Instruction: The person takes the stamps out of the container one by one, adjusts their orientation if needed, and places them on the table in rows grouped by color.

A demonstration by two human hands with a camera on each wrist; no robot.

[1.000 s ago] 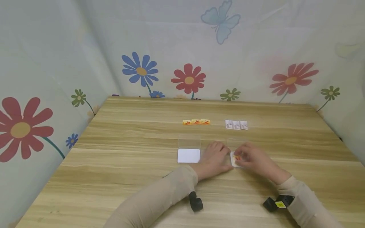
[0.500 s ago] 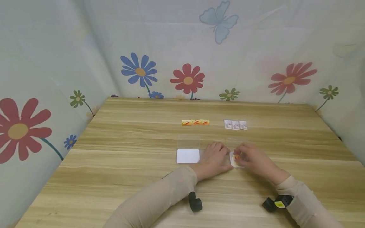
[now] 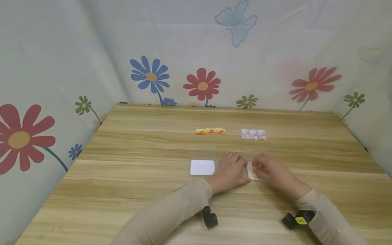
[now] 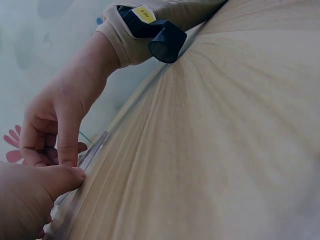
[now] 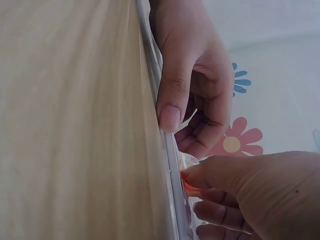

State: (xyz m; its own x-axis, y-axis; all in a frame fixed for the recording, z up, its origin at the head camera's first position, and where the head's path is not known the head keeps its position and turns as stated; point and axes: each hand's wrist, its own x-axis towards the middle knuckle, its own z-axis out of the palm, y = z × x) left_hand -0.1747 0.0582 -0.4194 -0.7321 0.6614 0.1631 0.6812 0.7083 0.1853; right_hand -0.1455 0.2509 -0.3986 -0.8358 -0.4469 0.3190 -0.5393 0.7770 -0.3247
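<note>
On the table lies a shallow clear plastic case (image 3: 249,177) with its lid folded back. My left hand (image 3: 229,170) holds the case at its left side, thumb at the near corner and fingers at the far one; the thumb (image 5: 170,116) sits on the rim in the right wrist view. My right hand (image 3: 274,173) pinches a small yellow-and-red printed packet (image 3: 254,172) low over the case. That packet (image 5: 190,187) shows a serrated edge in the right wrist view. The right fingers hide the right part of the case.
To the left lies a second open clear case with a white base (image 3: 202,167). Behind it is a row of yellow-orange packets (image 3: 210,131), and a row of white packets (image 3: 253,134) lies right of that. A flowered cloth (image 3: 171,41) stands behind the wooden table (image 3: 107,204).
The packet under my right fingers has shifted slightly and more of its print shows. Both hands keep nearly the same place; the left still holds the case.
</note>
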